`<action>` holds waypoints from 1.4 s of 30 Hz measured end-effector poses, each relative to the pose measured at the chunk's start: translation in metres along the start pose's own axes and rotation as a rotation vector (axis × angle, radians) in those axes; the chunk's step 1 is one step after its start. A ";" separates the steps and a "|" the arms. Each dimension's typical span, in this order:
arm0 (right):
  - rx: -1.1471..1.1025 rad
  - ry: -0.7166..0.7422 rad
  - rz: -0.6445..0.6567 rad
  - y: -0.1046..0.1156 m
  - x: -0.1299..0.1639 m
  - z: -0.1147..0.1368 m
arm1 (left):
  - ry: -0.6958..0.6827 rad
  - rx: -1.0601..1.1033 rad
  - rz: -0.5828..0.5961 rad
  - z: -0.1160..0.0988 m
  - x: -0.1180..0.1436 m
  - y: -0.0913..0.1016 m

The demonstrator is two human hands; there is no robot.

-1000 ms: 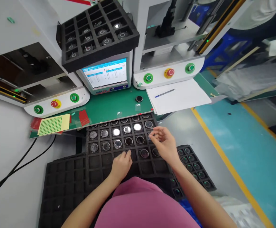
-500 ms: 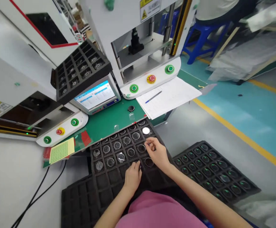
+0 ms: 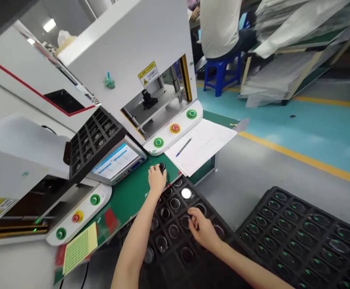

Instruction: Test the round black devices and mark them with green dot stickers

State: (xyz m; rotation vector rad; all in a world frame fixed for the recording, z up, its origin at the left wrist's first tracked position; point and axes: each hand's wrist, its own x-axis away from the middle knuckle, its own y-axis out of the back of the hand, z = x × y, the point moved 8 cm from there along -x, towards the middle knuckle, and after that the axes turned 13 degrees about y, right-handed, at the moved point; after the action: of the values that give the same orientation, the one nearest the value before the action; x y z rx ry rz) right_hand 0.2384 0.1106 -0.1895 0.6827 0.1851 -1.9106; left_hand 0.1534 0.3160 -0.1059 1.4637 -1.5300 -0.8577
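My left hand (image 3: 157,179) reaches onto the green bench top, its fingers closed around the edge of a round black watch-like part (image 3: 162,166). My right hand (image 3: 203,229) is over the black compartment tray (image 3: 206,261), with thumb and fingers curled together. Whatever it may hold is too small to make out. Round glass-faced parts sit in the tray's compartments, among them a dark disc (image 3: 187,254) and one shining white disc (image 3: 186,193) beyond my right fingertips.
A second black tray (image 3: 271,192) of round parts with green marks lies at right. Papers (image 3: 205,140) with a pen (image 3: 184,147) lie before the white press (image 3: 114,52). Beside it are a screen (image 3: 117,160), a raised tray (image 3: 96,160) and a green-dotted sheet (image 3: 81,247). A person (image 3: 220,32) sits beyond.
My left hand has moved from the tray up to the round black part on the bench. My right hand stays over the tray. The view has tilted upward.
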 end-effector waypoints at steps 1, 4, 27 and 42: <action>0.013 0.009 -0.009 0.000 -0.002 0.001 | 0.021 0.025 0.016 -0.007 -0.017 -0.004; 0.048 0.008 -0.024 -0.001 -0.006 -0.001 | 0.076 0.146 0.110 -0.015 -0.050 -0.013; -0.600 0.174 -0.065 0.029 -0.097 0.196 | 0.122 0.847 0.025 0.055 0.221 0.132; -0.477 0.151 0.063 0.020 -0.075 0.225 | -0.186 0.704 -0.172 0.070 0.265 0.156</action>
State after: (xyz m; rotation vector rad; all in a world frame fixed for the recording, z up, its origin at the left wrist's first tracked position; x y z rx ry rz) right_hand 0.1931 0.0662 0.0403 0.4988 0.6825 -1.6663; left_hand 0.0301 0.0612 0.0334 2.0829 -1.9868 -0.5794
